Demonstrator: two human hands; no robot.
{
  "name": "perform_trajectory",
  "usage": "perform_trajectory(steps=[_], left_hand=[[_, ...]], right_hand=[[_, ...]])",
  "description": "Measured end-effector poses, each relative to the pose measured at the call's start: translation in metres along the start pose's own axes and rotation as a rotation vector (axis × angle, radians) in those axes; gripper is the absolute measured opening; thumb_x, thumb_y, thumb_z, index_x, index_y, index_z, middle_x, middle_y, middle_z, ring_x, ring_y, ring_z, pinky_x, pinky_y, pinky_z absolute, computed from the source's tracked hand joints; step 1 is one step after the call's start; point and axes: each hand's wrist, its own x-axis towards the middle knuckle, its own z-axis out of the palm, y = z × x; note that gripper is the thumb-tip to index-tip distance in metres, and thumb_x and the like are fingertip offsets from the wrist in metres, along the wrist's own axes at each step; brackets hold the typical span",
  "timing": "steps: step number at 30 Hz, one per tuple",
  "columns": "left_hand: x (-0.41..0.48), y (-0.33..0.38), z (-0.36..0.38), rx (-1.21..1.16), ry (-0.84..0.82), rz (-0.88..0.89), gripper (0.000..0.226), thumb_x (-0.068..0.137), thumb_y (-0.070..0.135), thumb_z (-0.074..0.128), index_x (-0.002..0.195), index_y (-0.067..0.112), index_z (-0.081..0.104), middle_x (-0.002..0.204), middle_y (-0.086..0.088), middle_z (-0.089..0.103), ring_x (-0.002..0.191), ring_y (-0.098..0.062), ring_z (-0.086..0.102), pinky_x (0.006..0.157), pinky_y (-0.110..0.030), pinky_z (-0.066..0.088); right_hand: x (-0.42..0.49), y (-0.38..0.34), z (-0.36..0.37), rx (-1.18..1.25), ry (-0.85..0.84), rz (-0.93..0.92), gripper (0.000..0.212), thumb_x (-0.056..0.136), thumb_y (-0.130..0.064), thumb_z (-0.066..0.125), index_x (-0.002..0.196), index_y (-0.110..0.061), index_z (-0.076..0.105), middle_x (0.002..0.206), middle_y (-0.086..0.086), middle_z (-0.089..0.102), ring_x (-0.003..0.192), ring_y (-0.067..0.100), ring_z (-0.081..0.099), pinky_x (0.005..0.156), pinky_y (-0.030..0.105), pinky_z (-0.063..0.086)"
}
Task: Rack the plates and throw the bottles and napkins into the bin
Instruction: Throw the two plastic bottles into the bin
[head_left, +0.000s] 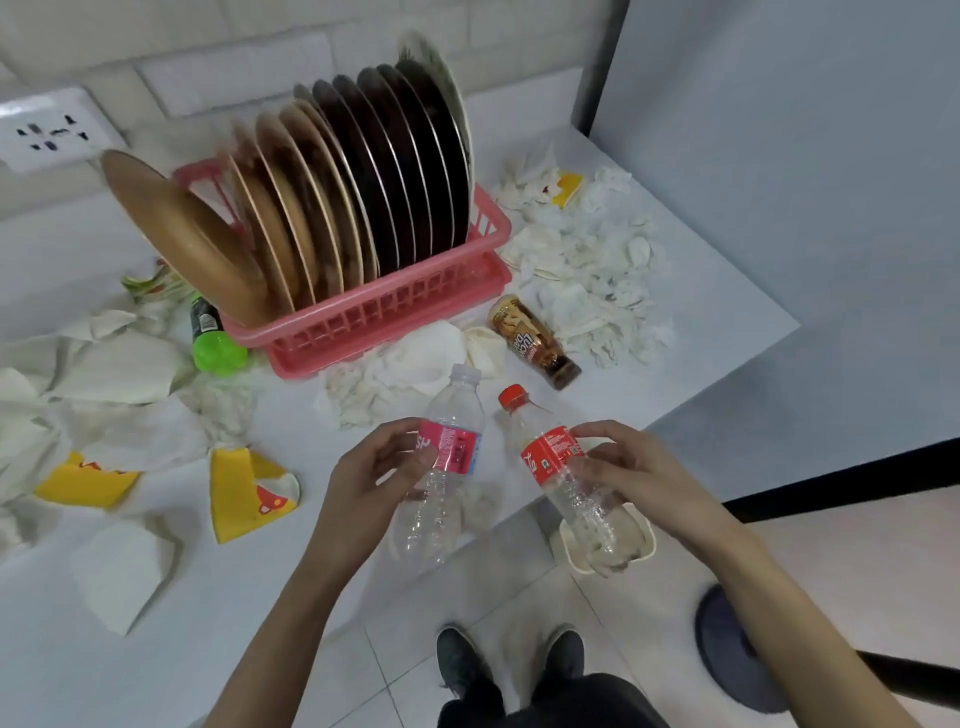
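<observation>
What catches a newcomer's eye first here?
Up front, the left hand grips a clear plastic bottle with pink label; the right hand grips a clear red-capped bottle with red label. Behind, a pink plastic rack packed with tan and dark plates stands among crumpled white napkins.

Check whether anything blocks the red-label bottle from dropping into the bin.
Nothing visible does. The right hand holds the bottle in the air, seemingly right above the open bin.
</observation>
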Motion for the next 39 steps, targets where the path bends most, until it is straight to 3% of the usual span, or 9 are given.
perform_trajectory(steps=[4,8,13,16,20,24,27,31,39], left_hand=[[0.0,0.002,0.029,-0.08,-0.054,-0.073,0.022,0.097,0.016,0.057,0.116,0.016,0.068,0.105,-0.003,0.073,0.098,-0.02,0.07,0.072,-0.037,0.061],[-0.005,-0.002,0.07,-0.123,-0.118,-0.149,0.022,0.095,0.022,0.057,0.113,0.019,0.071,0.107,-0.004,0.073,0.098,-0.021,0.07,0.07,-0.033,0.058],[-0.02,-0.009,0.119,-0.169,-0.15,-0.226,0.026,0.093,0.027,0.058,0.112,0.015,0.071,0.107,-0.011,0.073,0.096,-0.024,0.069,0.081,-0.039,0.053],[-0.032,-0.014,0.154,-0.205,-0.163,-0.271,0.032,0.09,0.031,0.06,0.112,0.011,0.07,0.105,-0.015,0.072,0.095,-0.029,0.067,0.086,-0.044,0.051],[-0.044,-0.02,0.197,-0.293,-0.241,-0.349,0.041,0.095,0.04,0.054,0.122,0.011,0.067,0.106,-0.015,0.071,0.09,-0.028,0.067,0.079,-0.042,0.052],[-0.051,-0.028,0.233,-0.376,-0.273,-0.448,0.048,0.098,0.04,0.05,0.13,0.006,0.061,0.107,-0.016,0.067,0.092,-0.029,0.065,0.082,-0.043,0.051],[-0.052,-0.033,0.26,-0.306,-0.355,-0.437,0.057,0.09,0.043,0.06,0.133,0.005,0.058,0.115,-0.019,0.065,0.101,-0.032,0.062,0.091,-0.047,0.048],[-0.054,-0.034,0.295,-0.155,-0.454,-0.396,0.071,0.07,0.043,0.076,0.129,0.007,0.059,0.121,-0.02,0.066,0.102,-0.032,0.064,0.085,-0.045,0.051],[-0.017,-0.06,0.317,0.072,-0.636,-0.408,0.068,0.063,0.045,0.08,0.126,0.023,0.063,0.12,-0.003,0.069,0.11,-0.022,0.067,0.081,-0.036,0.055]], right_hand=[[-0.026,0.015,-0.014,0.214,0.117,-0.001,0.042,0.083,-0.022,0.073,0.122,-0.017,0.06,0.098,0.016,0.072,0.08,0.025,0.07,0.069,0.04,0.056],[-0.057,0.038,-0.034,0.319,0.179,-0.015,0.053,0.073,-0.031,0.074,0.123,-0.021,0.059,0.102,0.009,0.073,0.089,0.028,0.072,0.072,0.042,0.059],[-0.093,0.066,-0.056,0.389,0.251,-0.042,0.045,0.07,-0.031,0.074,0.114,-0.026,0.063,0.098,0.003,0.074,0.089,0.026,0.071,0.073,0.045,0.061],[-0.114,0.088,-0.076,0.43,0.279,-0.025,0.051,0.07,-0.032,0.073,0.118,-0.025,0.06,0.103,0.004,0.072,0.091,0.026,0.071,0.073,0.044,0.061],[-0.135,0.117,-0.103,0.491,0.329,-0.004,0.05,0.082,-0.02,0.072,0.129,-0.027,0.055,0.11,0.01,0.069,0.092,0.026,0.071,0.071,0.04,0.061],[-0.153,0.14,-0.126,0.533,0.325,-0.007,0.047,0.088,-0.011,0.068,0.13,-0.028,0.056,0.107,0.011,0.069,0.092,0.024,0.071,0.068,0.034,0.059],[-0.161,0.156,-0.135,0.557,0.304,-0.008,0.045,0.089,-0.012,0.068,0.129,-0.03,0.057,0.107,0.012,0.07,0.092,0.026,0.071,0.069,0.036,0.059],[-0.165,0.179,-0.139,0.642,0.329,0.023,0.045,0.09,-0.009,0.067,0.13,-0.028,0.057,0.102,0.015,0.071,0.087,0.026,0.07,0.072,0.042,0.06],[-0.149,0.215,-0.139,0.588,0.456,0.108,0.055,0.087,-0.009,0.072,0.134,-0.029,0.052,0.098,0.01,0.065,0.079,0.015,0.066,0.073,0.043,0.059]])
